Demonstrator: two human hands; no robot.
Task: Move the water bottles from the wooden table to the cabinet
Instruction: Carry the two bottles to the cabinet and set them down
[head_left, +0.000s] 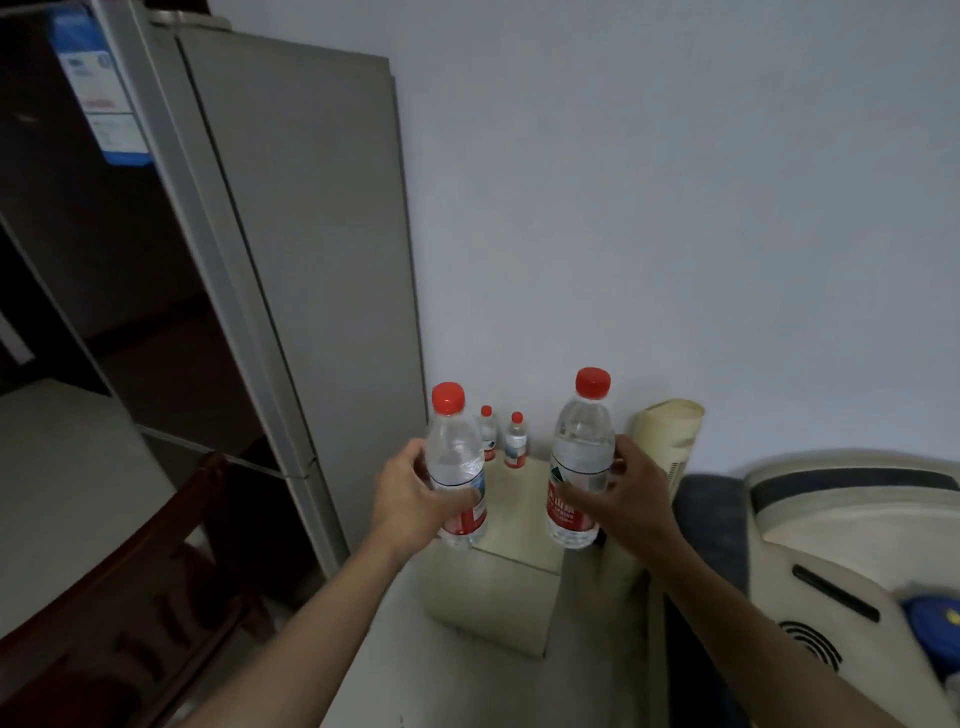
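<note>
Tall grey fridge (291, 260) stands far left against the wall. Low cream cabinet (498, 587) sits centre, w/ two small bottles (516, 439) upright at its far edge. Left hand (415, 499) wraps one water bottle (454, 462), right hand (631, 499) another bottle (579, 462); both upright, red caps, held above cabinet's near side.

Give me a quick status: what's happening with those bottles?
Left hand and right hand each grip one bottle. Two bottles already on cabinet. Front of cabinet top free.
</note>
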